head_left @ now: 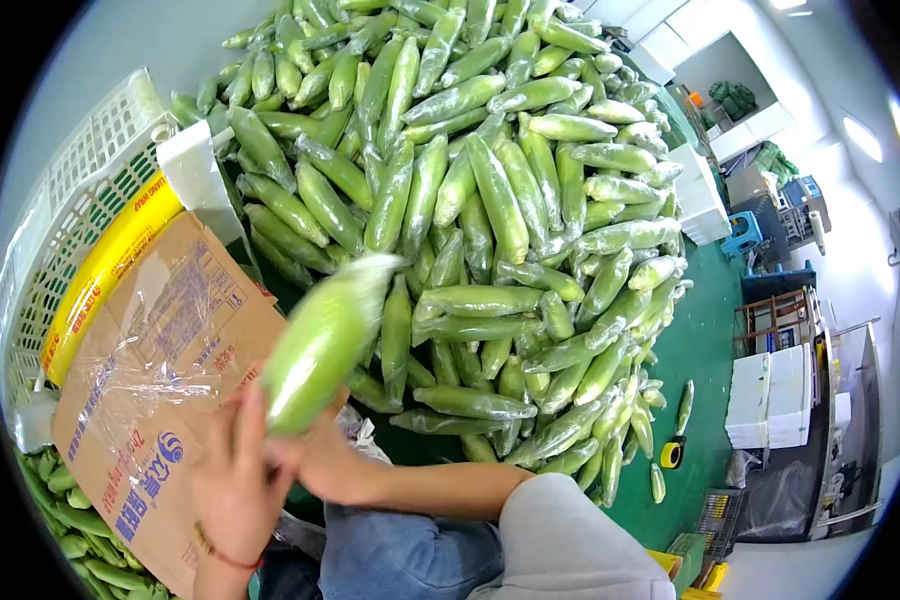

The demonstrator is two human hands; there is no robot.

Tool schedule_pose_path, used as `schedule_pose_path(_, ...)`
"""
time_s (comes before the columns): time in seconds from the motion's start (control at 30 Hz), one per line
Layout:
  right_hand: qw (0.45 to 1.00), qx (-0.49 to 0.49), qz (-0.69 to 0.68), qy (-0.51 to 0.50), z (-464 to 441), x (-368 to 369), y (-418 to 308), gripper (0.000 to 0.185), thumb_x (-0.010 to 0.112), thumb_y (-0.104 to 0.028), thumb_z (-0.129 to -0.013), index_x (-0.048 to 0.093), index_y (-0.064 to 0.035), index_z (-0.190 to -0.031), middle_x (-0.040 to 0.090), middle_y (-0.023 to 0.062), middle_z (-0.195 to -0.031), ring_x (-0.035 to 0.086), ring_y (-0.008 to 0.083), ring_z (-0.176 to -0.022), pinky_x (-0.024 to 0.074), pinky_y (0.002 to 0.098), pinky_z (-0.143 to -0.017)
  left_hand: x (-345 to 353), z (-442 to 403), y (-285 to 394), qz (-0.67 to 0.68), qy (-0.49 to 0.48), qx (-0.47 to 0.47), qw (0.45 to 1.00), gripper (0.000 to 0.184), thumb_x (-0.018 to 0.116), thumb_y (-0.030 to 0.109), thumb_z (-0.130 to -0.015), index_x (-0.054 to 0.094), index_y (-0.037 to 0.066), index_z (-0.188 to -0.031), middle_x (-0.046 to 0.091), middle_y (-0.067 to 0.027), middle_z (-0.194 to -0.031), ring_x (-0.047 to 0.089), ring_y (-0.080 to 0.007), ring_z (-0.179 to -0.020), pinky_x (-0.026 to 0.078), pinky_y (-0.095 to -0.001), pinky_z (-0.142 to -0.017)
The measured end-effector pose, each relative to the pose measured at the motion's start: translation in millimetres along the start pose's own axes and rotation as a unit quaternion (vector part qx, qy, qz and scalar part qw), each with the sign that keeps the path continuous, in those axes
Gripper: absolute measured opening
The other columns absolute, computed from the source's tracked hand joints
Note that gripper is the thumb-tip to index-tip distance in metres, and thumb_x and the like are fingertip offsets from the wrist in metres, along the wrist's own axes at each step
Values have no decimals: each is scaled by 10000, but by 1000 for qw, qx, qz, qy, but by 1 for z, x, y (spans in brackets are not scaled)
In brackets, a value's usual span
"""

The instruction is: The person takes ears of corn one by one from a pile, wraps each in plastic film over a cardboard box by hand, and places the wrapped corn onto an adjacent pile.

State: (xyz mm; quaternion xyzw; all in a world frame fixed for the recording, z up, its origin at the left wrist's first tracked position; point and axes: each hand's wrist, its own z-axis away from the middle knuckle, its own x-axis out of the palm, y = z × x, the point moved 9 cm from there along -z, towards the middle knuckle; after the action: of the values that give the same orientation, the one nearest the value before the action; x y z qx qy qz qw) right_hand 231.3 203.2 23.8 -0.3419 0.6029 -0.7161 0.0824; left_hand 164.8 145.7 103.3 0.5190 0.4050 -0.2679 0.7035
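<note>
While gripping green corn ear [322,348] with left hand [234,468], cannot tell, through blur, if right hand's [330,462] grip also closed.

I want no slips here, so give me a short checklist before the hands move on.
1. Unhusked corn ear held up: ok, left hand and right hand at its lower end.
2. Right hand's finger placement: cannot tell, partly hidden.
3. Film sealed around that ear: cannot tell, glossy but blurred.
4. Yellow wrap box in place: ok, between cardboard box and white crate.
5. Green floor free of stray ears: not ok, some lie apart from the pile.
</note>
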Motion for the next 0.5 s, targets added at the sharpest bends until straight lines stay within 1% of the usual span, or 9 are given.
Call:
schedule_pose_path(0.03,997,36,46,46,-3,-36,-7,492,616,-209,-870,445,12,-1275,611,179,-1050,586,272,-1062,473,428,-916,1,-10,31,-42,74,157,984,827,796,159,-661,438,97,-1404,526,-185,-1281,595,-339,-1038,529,-396,-766)
schedule_pose_path(0.1,956,101,-231,153,-3,-109,-16,405,579,-284,-896,512,4,-1173,621,166,-1004,608,291,-982,484,481,-884,9,-7,62,-106,48,279,953,790,805,121,-648,482,69,-1368,474,-213,-1353,556,-383,-1124,506,-430,-888)
schedule_pose_path(0.13,937,97,-250,222,0,-148,-45,392,547,-322,-910,490,-25,-1159,594,135,-970,599,278,-889,500,435,-848,9,-5,56,-75,49,263,961,763,797,140,-668,492,97,-1366,467,-206,-1365,550,-383,-1117,498,-437,-892)
schedule_pose_path(0.2,929,-30,-103,355,15,-248,-110,350,461,-353,-969,473,-44,-1133,575,121,-943,579,247,-853,503,428,-815,18,15,21,-15,52,227,972,711,782,177,-707,513,153,-1364,452,-191,-1389,539,-384,-1105,480,-451,-900)
schedule_pose_path(0.23,888,-75,-112,439,21,-282,-145,311,451,-340,-984,489,-53,-1099,582,115,-923,576,245,-851,501,430,-808,27,26,-10,9,39,157,987,665,759,147,-731,523,133,-1352,438,-202,-1402,513,-388,-1154,455,-449,-945)
schedule_pose_path(0.3,858,-174,-76,478,20,-396,-202,318,543,-322,-957,462,-40,-1079,585,144,-962,587,260,-897,510,459,-815,34,52,-58,25,49,68,996,602,715,92,-764,533,98,-1338,414,-218,-1424,465,-397,-1233,411,-447,-1012)
schedule_pose_path(0.33,859,-203,-73,464,16,-448,-227,320,606,-267,-934,470,-31,-1100,583,133,-975,591,256,-875,521,421,-805,31,64,-73,16,76,50,996,585,694,66,-774,532,83,-1335,403,-223,-1434,443,-402,-1261,391,-448,-1035)
schedule_pose_path(0.4,771,-249,-156,565,17,-508,-247,347,631,-247,-921,470,-25,-1135,583,128,-983,595,254,-861,526,386,-800,24,79,-103,-16,125,12,992,562,661,27,-788,528,56,-1333,386,-227,-1449,415,-403,-1300,360,-439,-1071)
schedule_pose_path(0.5,924,-157,-94,336,-60,-401,-187,372,638,-229,-914,487,-16,-1180,570,133,-1037,598,249,-892,519,390,-832,24,104,-152,-43,188,-80,978,540,632,3,-807,518,33,-1334,365,-223,-1468,394,-393,-1329,334,-418,-1100)
